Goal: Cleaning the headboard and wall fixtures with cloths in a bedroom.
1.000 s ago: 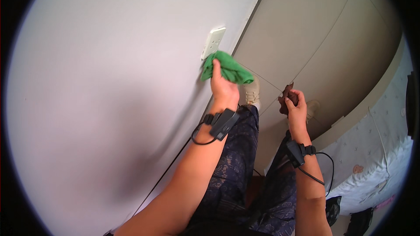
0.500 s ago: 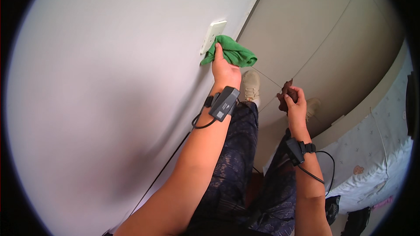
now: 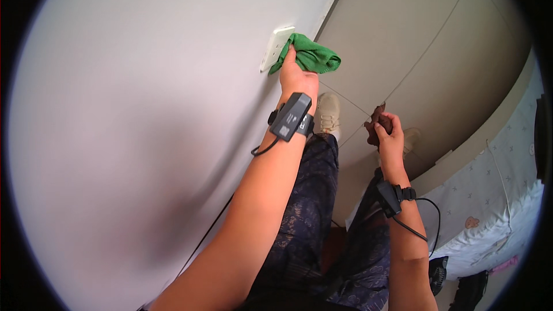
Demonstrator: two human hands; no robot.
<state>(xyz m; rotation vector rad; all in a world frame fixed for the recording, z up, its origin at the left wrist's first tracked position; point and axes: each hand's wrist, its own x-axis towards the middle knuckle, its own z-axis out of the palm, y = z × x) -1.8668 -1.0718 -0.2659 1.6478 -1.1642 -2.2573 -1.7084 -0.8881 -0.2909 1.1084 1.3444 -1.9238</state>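
Observation:
A green cloth point(image 3: 314, 56) is bunched in my left hand point(image 3: 296, 75), whose thumb presses on it from the near side. The cloth lies against the right side of a white wall socket plate point(image 3: 276, 46), covering part of its edge. My right hand point(image 3: 390, 138) pinches a crumpled dark brown cloth point(image 3: 377, 125) between thumb and fingers, held out over the floor, away from the wall. Most fingers of my left hand are hidden behind the green cloth.
The pale wall point(image 3: 144, 80) fills the left side. Large tiles cover the floor point(image 3: 403, 29), where my beige shoes point(image 3: 329, 112) stand. On the right is a bed with a light patterned cover point(image 3: 484, 196); dark shoes point(image 3: 469, 291) lie by its lower edge.
My left hand and the green cloth have moved up along the socket plate, uncovering more of its lower part. My right hand has stayed in place with the brown cloth.

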